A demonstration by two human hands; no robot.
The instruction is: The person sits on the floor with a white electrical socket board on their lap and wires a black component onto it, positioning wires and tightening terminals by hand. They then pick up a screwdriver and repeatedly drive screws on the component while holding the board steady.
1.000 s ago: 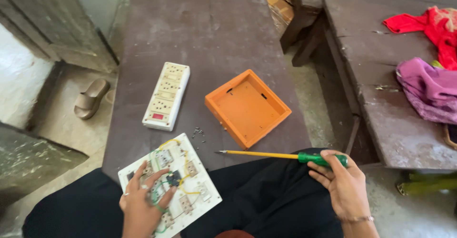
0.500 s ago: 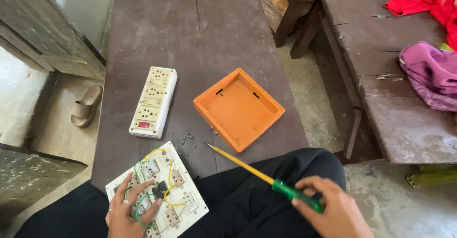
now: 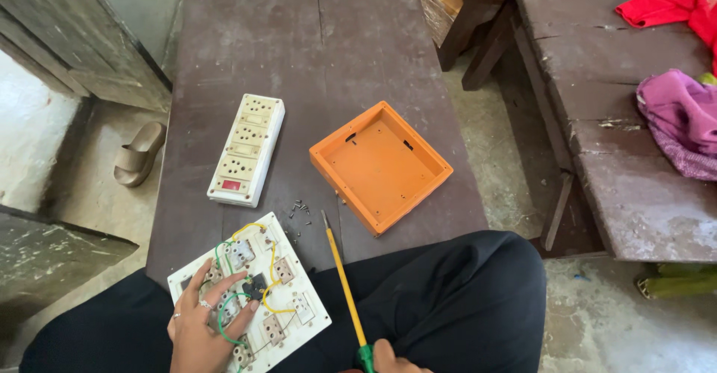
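1. The left hand (image 3: 200, 327) lay flat on a white switch plate (image 3: 250, 292) turned wiring-side up, at the near edge of the dark wooden table (image 3: 299, 59) and partly over the person's lap. The fingers (image 3: 237, 289) were spread and slightly curled, pressing on the plate among its green and yellow wires (image 3: 246, 268) rather than closing around it.

2. The plate sat skewed – one corner pointed up the table toward the screws, another toward the person's left knee.

3. The right hand (image 3: 399, 359) showed only at the bottom edge of the view. It held the green handle of a screwdriver (image 3: 345, 291); how tightly its fingers closed could not be told, since most of the hand was cut off.

4. The screwdriver's long axis ran from the handle at the lower edge up and slightly left. Its yellow shaft crossed the black trousers (image 3: 448, 298), and its tip pointed away from the person, ending over the table just beside the plate's upper right corner.

5. A few small dark screws (image 3: 299, 210) lay loose on the table just left of the tip.

6. An orange box (image 3: 381, 165), open side up, rested to the right of the screws and apart from the plate.

7. A cream power strip (image 3: 246, 149) lay left of the box, its long axis running up the table.

8. A tan sandal (image 3: 139, 153) sat on the floor to the left – red and purple cloths (image 3: 676, 119) lay on a bench to the right.
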